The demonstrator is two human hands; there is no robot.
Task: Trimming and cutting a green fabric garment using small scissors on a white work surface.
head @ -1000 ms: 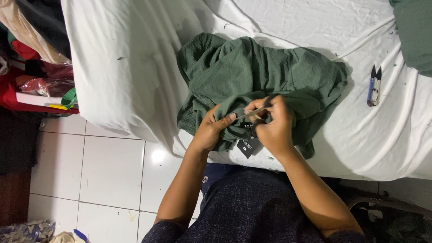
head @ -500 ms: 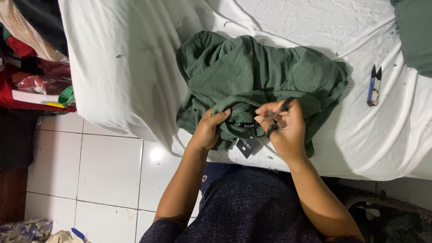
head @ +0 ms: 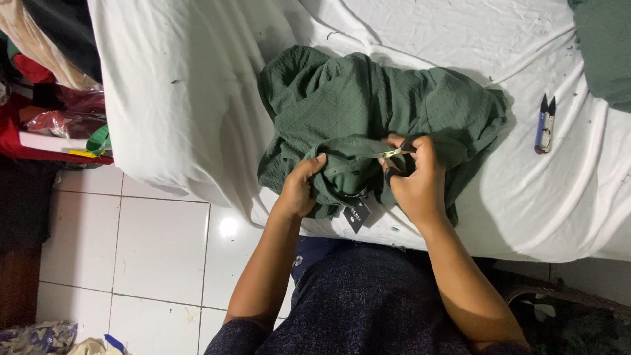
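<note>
Crumpled dark green crinkled-fabric garment (head: pixel 368 112) on white sheet-covered table (head: pixel 460 39), near the front edge. Left hand (head: pixel 299 190) closed on a fold of the garment at its lower hem, fingers curled over the cloth. Right hand (head: pixel 417 181) wrapped around small metal scissors (head: pixel 393 153), blades lying against the garment's neckline. Black hang tag (head: pixel 357 213) dangling below the hem. Blue-handled thread snips (head: pixel 544 125) lying apart, right of the garment. No containers in view; heaped cloth (head: pixel 46 72) at left

White-sheeted bed (head: pixel 197 98) bearing a crumpled green garment (head: pixel 368 112), blue thread snips (head: pixel 544 125), another green cloth (head: pixel 608 46).
</note>
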